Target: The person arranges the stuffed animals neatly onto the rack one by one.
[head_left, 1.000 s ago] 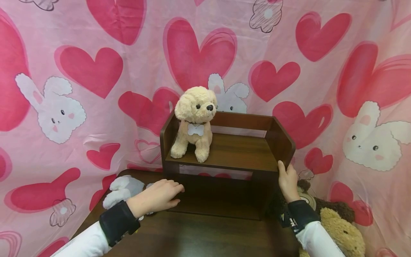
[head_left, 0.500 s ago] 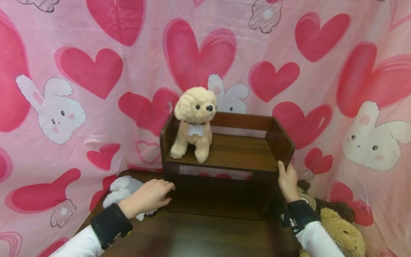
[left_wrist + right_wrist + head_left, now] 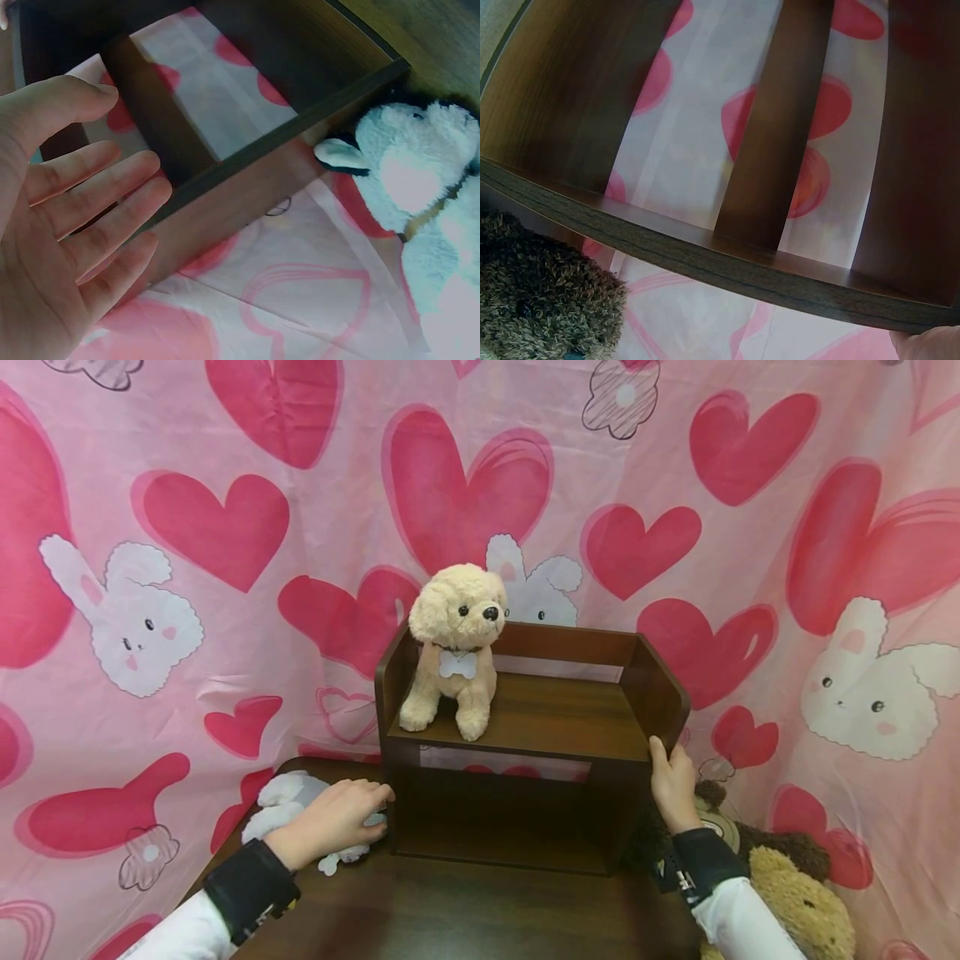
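A dark brown wooden desktop shelf (image 3: 558, 714) stands on the table, a cream plush dog (image 3: 457, 643) seated at the left of its upper board. My right hand (image 3: 673, 785) holds the front edge of the shelf's right side panel; in the right wrist view only a bit of that hand (image 3: 930, 345) shows, at the panel's edge. At the left panel, my left hand (image 3: 333, 818) has its fingertips right at the front edge. The left wrist view shows this hand's fingers (image 3: 112, 195) spread and relaxed. Partly behind it lies a grey-and-white plush toy (image 3: 281, 802).
The brown table (image 3: 465, 910) spreads in front of the shelf. Right of the shelf are a tan plush toy (image 3: 798, 897) and a dark brown plush (image 3: 795, 847). A pink curtain (image 3: 322, 527) with hearts and rabbits hangs behind everything.
My left hand has moved left, from in front of the shelf's lower opening to its left panel, uncovering more of the grey-and-white plush. The right hand stays where it was.
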Demonstrator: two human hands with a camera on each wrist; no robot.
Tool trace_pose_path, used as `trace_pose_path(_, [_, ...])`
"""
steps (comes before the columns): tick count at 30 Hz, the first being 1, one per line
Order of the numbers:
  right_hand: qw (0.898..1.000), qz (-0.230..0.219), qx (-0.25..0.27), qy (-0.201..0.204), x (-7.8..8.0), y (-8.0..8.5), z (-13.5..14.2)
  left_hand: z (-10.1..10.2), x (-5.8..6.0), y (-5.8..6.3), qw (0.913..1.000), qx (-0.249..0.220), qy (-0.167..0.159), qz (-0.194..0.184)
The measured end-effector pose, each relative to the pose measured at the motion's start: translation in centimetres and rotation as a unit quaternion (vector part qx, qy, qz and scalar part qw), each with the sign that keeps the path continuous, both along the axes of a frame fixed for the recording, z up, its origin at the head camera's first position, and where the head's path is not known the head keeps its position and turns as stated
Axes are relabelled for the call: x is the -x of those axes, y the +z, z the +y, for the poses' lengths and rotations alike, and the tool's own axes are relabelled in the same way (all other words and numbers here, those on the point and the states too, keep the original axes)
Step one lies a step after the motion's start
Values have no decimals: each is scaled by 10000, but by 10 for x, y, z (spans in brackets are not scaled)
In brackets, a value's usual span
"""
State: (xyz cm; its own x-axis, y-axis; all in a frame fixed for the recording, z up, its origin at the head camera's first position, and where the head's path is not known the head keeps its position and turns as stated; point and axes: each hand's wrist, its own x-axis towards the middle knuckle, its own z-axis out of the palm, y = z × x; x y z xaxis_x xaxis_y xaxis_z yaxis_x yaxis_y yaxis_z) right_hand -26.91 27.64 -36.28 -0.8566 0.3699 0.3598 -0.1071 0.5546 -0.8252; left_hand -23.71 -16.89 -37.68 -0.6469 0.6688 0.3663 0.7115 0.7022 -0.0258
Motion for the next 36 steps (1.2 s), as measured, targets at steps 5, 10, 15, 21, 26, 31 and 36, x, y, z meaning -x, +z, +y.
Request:
trace_pose_path(5, [10000,-2,-38,-34,0,0,0,-7,4,-7,10000,-28,61,27])
trace_pose_path(10, [10000,-2,-10,2,0,0,0,-15,8,-15,9997,-18,250,-85])
trace_pose_path(15, [10000,-2,20,33,-1,1,-1,-21,11,-22,9980,-64,484,-398])
trace_pose_path(21, [10000,5,28,-24,0,1,-1,-26,14,-27,9950,-170,733,-659])
trace_pose_path(26, [10000,8,59,-34,1,0,-1,-31,17,-35,9914,-244,1014,-788])
trace_pose_path(31, [10000,2,69,-10,1,-1,0,-36,20,-45,9899,-408,1124,-767])
trace_pose_path(36, [9999,-32,88,45,1,-2,1,-38,23,-53,9884,-532,1207,-753])
